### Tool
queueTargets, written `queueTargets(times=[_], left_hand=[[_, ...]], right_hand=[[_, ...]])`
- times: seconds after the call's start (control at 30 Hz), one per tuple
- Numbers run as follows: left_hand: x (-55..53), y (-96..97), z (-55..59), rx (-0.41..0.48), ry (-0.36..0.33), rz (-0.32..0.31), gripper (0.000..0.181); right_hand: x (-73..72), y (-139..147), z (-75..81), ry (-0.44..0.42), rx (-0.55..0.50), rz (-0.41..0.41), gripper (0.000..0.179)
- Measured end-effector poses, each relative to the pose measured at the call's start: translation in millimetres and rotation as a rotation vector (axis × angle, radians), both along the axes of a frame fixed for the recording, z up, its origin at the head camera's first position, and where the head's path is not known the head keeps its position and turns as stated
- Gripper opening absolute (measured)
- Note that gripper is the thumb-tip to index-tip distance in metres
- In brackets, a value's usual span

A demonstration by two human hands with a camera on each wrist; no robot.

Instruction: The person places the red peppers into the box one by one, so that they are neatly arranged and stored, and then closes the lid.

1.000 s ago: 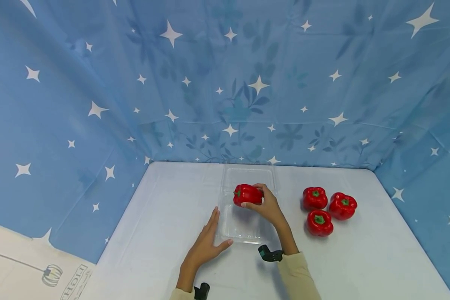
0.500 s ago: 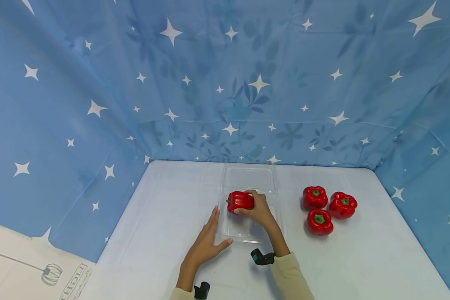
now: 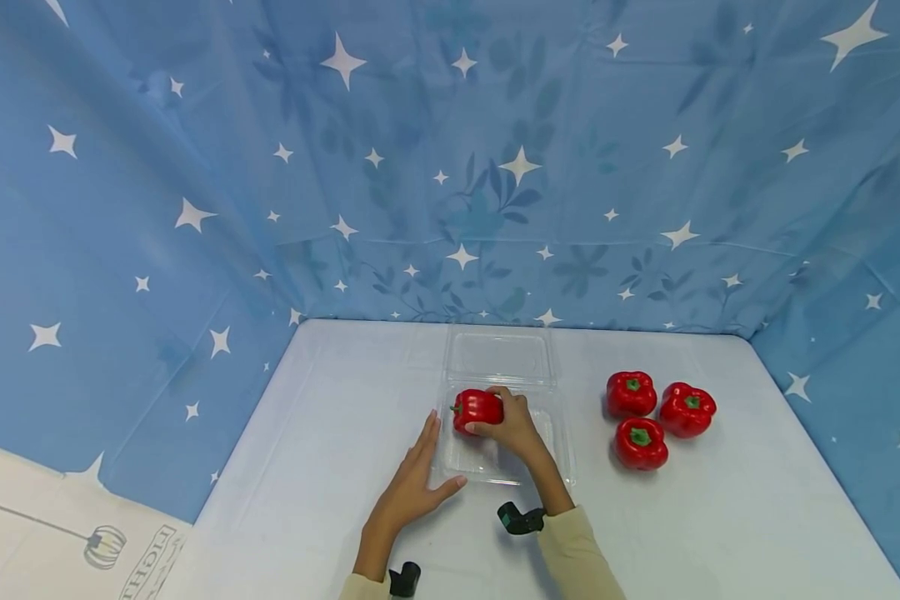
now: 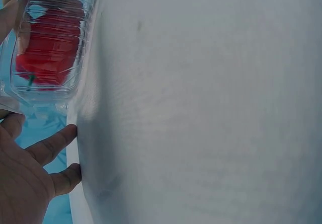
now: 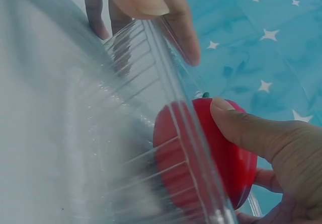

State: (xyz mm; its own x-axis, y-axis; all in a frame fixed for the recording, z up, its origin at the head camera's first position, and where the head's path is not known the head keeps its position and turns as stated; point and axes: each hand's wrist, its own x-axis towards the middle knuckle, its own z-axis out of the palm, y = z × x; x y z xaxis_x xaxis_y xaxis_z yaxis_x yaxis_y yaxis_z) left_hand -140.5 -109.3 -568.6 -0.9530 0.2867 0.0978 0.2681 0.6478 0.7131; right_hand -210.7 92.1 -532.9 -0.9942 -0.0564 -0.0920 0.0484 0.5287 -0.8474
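A red bell pepper (image 3: 477, 410) lies on its side within the clear plastic clamshell box (image 3: 487, 479), its green stem toward the left. My right hand (image 3: 512, 423) grips it, thumb on the near side and fingers behind. In the right wrist view the pepper (image 5: 231, 153) shows partly through the box's ribbed wall, with the thumb pressed on its skin. My left hand (image 3: 412, 479) rests at the box's left front corner, fingers straight and thumb spread. The left wrist view shows the red pepper (image 4: 50, 48) through the transparent side, above the left hand (image 4: 25, 168).
Three more red peppers stand in a group right of the box: one at the back (image 3: 631, 395), one at the right (image 3: 687, 410) and one in front (image 3: 641, 444). The box's lid (image 3: 499, 354) lies folded back on the white table (image 3: 345, 400), near the blue star-patterned curtain (image 3: 390, 200).
My right hand has carried the pepper left and down into the box's left side. The left hand has stayed at the corner. The other peppers have not moved.
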Motion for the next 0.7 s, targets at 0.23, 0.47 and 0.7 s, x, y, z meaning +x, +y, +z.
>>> queueTargets(times=[0.23,0.47,0.7], left_hand=[[0.0,-0.1,-1.4,0.012,0.014,-0.005,0.099],[1.4,0.4,-3.5,0.01,0.009,0.001,0.099],[0.1,-0.5,-4.1,0.002,0.006,0.005,0.099]], right_hand=[[-0.5,-2.5,-4.5,0.008,0.012,-0.009,0.075],[1.2,-6.5,-5.2,-0.002,0.004,-0.006,0.077],[1.0,-6.4,-6.1,0.016,0.013,0.007,0.079]])
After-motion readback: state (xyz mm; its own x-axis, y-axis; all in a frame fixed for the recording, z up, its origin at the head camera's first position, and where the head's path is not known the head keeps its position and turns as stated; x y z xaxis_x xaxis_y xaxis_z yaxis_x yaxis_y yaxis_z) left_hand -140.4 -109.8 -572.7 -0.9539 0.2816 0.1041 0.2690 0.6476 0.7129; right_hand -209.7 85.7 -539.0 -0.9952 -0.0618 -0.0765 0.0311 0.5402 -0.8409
